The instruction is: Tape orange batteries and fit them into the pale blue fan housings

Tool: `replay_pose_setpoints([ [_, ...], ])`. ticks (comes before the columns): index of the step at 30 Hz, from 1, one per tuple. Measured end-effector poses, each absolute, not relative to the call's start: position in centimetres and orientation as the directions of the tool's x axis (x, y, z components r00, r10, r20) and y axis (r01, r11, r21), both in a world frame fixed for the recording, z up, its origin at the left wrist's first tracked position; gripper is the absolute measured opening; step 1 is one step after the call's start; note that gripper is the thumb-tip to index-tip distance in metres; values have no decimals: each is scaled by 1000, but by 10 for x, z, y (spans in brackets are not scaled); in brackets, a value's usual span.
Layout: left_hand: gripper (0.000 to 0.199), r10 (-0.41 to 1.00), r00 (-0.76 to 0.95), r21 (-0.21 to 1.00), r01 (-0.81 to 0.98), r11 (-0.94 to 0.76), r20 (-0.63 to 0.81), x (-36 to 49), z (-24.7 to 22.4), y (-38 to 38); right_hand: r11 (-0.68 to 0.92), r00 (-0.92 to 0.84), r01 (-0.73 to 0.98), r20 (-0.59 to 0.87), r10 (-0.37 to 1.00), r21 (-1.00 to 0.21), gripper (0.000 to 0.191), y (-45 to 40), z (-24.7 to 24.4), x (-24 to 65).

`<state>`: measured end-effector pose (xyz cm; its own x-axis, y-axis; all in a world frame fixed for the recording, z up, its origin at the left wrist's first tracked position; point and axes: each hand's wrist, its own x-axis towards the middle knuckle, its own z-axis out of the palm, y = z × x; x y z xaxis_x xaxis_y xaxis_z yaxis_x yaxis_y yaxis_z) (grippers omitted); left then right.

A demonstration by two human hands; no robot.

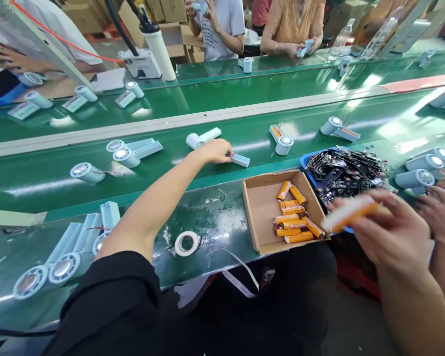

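My left hand (218, 151) reaches out over the green belt, its fingers closed on a pale blue fan part (240, 159) whose flat handle sticks out to the right. Just behind it lies another blue fan part (195, 141). My right hand (393, 232), at the right, holds an orange battery (356, 213) with a white strip; the battery is blurred. Below and left of that hand, a cardboard box (252, 212) contains several orange batteries (298, 194). Beside the box, a blue tray (304, 160) is heaped with dark circuit boards (344, 170), partly behind my right hand.
A white tape roll (187, 244) lies on the bench (215, 212). Several blue fan parts (64, 267) stand at the left, others lie along the belt (163, 173). Another person's hands (443, 212) are at the right edge. People work across the belt.
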<state>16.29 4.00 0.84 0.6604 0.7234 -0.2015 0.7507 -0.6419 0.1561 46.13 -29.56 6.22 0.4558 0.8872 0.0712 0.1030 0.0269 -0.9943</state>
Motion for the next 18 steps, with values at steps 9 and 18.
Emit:
replay_pose_setpoints([
  [9,31,784,603,170,796,-580,-147,171,11,42,325,-198,476,261,945,-817,43,-31,-1,399],
  [18,23,779,623,257,766,-589,-71,186,-5,45,364,-358,878,81,930,-310,42,-24,-10,392],
])
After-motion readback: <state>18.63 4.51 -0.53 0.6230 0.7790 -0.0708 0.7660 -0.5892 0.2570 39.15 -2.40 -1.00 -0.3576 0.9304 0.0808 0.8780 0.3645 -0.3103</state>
